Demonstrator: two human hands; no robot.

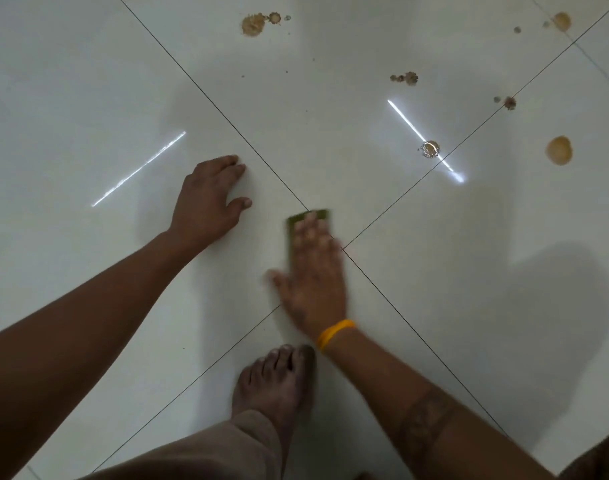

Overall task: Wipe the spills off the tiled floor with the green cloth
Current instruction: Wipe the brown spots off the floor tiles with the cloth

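We see bare forearms, a yellow wristband (334, 333) on our right wrist, a dark tattoo band (422, 422) above it, a bare foot (273, 382) and tan trousers (223, 452).

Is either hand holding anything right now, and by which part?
The right hand presses flat on the folded green cloth, covering most of it, with no curled grip. The left hand rests bare on the white tiled floor.

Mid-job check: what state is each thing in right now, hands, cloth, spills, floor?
Left hand: flat on the tile, bracing, holds nothing.
Right hand: fingers straight, pressing the cloth, motion-blurred.
Green cloth: folded, flat under the fingers at the grout crossing.
Brown spills: several unwiped, beyond the cloth.
Tiled floor: glossy.
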